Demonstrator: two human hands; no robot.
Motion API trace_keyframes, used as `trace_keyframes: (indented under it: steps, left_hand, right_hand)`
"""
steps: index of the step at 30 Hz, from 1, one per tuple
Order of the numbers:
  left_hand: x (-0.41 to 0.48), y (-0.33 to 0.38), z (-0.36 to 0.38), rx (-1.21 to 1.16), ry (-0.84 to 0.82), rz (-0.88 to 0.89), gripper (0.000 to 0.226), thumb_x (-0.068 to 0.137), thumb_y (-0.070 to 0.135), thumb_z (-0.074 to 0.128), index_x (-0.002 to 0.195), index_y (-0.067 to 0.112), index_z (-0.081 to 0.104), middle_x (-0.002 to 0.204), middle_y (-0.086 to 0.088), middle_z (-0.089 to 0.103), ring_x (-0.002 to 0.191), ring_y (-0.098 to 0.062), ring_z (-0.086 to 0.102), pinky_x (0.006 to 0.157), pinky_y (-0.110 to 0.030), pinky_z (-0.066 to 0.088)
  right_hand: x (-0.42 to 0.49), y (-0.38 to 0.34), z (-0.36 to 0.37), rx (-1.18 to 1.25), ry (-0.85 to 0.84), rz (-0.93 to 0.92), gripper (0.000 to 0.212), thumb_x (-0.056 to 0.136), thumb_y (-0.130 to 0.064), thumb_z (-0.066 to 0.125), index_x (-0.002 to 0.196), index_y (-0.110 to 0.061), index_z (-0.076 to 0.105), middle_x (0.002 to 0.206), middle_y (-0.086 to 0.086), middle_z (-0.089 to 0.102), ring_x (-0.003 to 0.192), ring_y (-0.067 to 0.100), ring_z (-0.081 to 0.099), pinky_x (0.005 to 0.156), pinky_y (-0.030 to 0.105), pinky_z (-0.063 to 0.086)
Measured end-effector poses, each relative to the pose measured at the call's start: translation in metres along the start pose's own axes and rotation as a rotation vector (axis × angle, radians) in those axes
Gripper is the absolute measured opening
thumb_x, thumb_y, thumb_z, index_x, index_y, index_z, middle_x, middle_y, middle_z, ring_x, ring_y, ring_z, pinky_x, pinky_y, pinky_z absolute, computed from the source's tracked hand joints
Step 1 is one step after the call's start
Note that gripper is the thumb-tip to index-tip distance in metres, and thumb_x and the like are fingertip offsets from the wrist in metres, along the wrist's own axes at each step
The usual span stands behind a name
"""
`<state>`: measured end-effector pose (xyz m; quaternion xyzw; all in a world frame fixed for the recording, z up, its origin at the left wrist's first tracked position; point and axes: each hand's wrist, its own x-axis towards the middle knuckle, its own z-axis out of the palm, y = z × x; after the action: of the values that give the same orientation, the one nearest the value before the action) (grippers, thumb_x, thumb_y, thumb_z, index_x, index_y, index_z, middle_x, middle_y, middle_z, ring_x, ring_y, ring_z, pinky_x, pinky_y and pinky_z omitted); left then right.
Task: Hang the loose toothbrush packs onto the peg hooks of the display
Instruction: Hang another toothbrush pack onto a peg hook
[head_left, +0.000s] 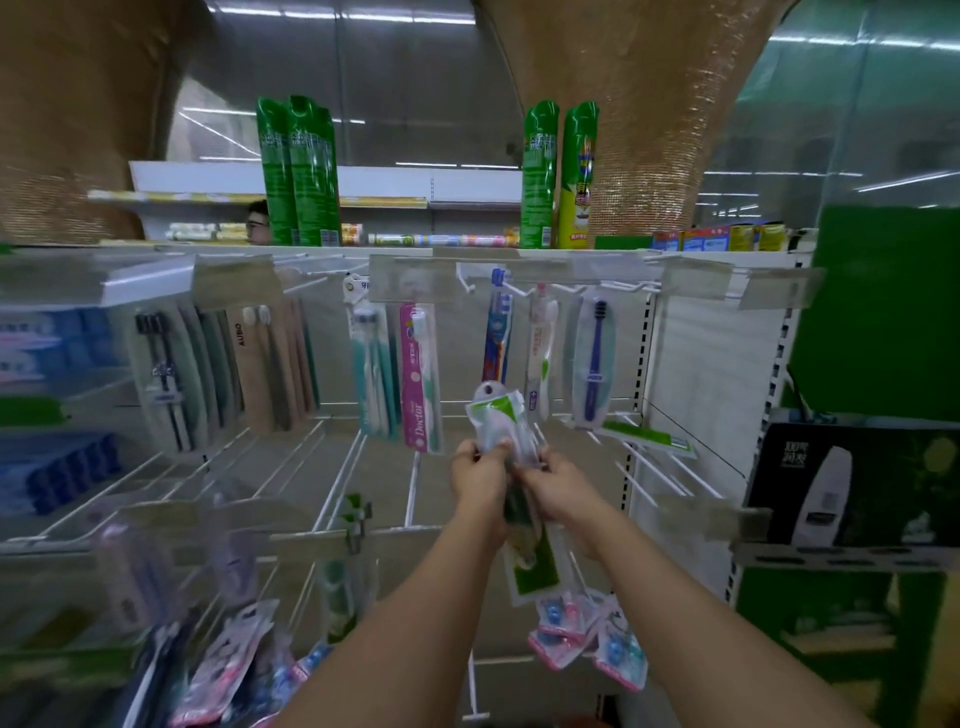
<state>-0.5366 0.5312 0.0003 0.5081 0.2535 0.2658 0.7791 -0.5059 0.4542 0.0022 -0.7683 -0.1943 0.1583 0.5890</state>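
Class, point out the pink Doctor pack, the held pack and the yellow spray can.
pink Doctor pack (420, 379), head view, card's middle.
held pack (494, 420), head view, green-cornered top.
yellow spray can (573, 210), head view, yellow label.

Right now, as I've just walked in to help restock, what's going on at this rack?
A person holds a bunch of toothbrush packs in front of the display, left hand and right hand both gripping it. The bunch is not on a hook yet. Several white hooks in the middle row stand bare, while other packs hang along the top row.
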Motion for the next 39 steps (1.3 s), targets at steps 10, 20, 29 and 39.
trace_keyframes:
  steps: [10,20,29,39]
  left_hand:
    - [-0.018,-0.003,-0.042,0.013,-0.036,-0.013,0.008,0.095,0.021,0.052,0.088,0.018,0.055,0.097,-0.002,0.054,0.092,-0.023,0.054,0.09,-0.045,0.049]
    - [-0.031,-0.034,-0.103,0.202,-0.046,0.075,0.011,0.093,0.007,0.052,0.089,0.009,0.062,0.089,-0.007,0.065,0.089,-0.023,0.061,0.086,-0.04,0.051]
    - [-0.011,-0.071,-0.191,0.154,0.147,0.011,0.019,0.088,0.005,0.061,0.072,0.014,0.063,0.081,-0.012,0.065,0.079,-0.024,0.056,0.069,-0.035,0.047]
    - [0.044,-0.067,-0.256,0.107,0.121,-0.108,0.012,0.089,0.0,0.058,0.081,0.005,0.065,0.087,-0.015,0.066,0.08,-0.024,0.06,0.069,-0.029,0.051]
  right_hand:
    - [-0.039,0.036,0.023,-0.033,-0.018,0.051,0.013,0.095,-0.006,0.047,0.097,-0.01,0.059,0.097,0.01,0.065,0.085,0.02,0.064,0.066,0.026,0.051]
    - [-0.03,0.046,0.086,0.123,0.137,-0.041,0.018,0.088,-0.012,0.062,0.075,-0.023,0.059,0.084,0.002,0.064,0.089,0.023,0.062,0.085,0.037,0.052]
    - [-0.037,0.08,0.169,0.27,0.065,0.064,0.024,0.084,0.003,0.063,0.068,-0.014,0.057,0.069,0.003,0.059,0.073,0.018,0.055,0.075,0.035,0.05]
    - [0.011,0.095,0.235,0.341,-0.053,0.256,0.015,0.086,-0.002,0.062,0.075,-0.012,0.062,0.085,0.012,0.067,0.082,0.024,0.063,0.087,0.04,0.053]
